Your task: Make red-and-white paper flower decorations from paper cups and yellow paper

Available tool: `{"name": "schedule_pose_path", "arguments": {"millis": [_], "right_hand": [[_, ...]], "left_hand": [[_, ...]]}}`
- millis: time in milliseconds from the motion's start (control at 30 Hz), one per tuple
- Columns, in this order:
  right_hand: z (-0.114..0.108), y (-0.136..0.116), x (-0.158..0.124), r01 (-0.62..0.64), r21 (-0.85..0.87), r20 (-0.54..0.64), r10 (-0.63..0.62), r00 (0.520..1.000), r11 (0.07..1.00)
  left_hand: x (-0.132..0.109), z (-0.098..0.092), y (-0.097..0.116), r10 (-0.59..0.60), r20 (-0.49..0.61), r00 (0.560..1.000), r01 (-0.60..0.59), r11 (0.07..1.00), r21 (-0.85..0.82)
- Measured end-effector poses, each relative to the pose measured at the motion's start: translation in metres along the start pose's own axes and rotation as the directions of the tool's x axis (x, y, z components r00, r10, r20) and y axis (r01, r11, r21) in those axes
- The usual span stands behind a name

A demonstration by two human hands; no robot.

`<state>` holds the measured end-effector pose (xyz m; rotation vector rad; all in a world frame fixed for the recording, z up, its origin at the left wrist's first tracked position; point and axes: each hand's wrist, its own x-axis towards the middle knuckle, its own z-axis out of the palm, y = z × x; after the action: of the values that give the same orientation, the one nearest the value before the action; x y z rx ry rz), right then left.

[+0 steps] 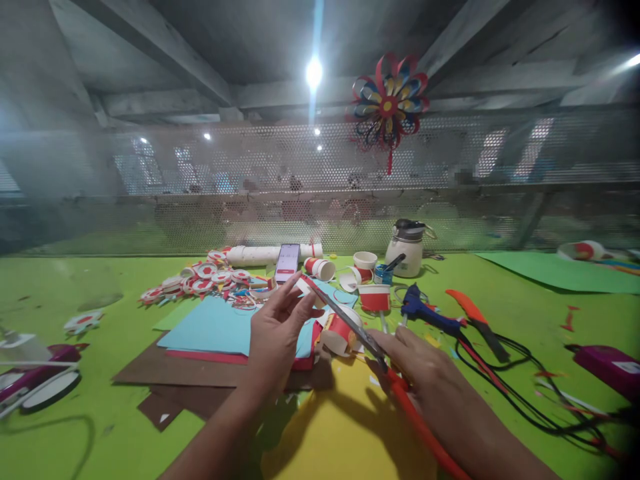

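Observation:
My left hand (280, 323) is closed, with thumb and fingers pinching a small white and red paper piece (305, 287) above the blue paper sheets (210, 327). My right hand (425, 367) grips red-handled scissors (367, 340), whose blades point up and left with their tips at the paper piece. Whether the blades are parted cannot be made out. Just behind the blades a red and white paper cup (341, 333) lies on its side. Yellow paper (345, 427) lies below both hands.
Red and white paper discs (203, 283) are piled at the back left. A phone (287, 260), a white jar (405, 250) and more cups stand behind. A blue glue gun (430, 312), an orange cutter (473, 317) and black cables lie right. A paper flower (389, 107) hangs above.

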<state>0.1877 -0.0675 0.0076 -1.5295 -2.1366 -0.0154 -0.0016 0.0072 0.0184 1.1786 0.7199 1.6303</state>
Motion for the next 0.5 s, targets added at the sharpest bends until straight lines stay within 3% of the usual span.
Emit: {"name": "schedule_pose_path", "arguments": {"millis": [233, 500], "right_hand": [[-0.0009, 0.0033, 0.0018, 0.011, 0.149, 0.039, -0.017, 0.999, 0.989], [-0.004, 0.0059, 0.0039, 0.001, 0.13, 0.083, -0.012, 0.997, 0.991]], "left_hand": [[-0.0008, 0.0007, 0.0011, -0.009, -0.013, 1.0, 0.009, 1.0, 0.023], [-0.0024, 0.0028, 0.0051, -0.026, -0.031, 0.999, 0.027, 0.998, 0.05]]}}
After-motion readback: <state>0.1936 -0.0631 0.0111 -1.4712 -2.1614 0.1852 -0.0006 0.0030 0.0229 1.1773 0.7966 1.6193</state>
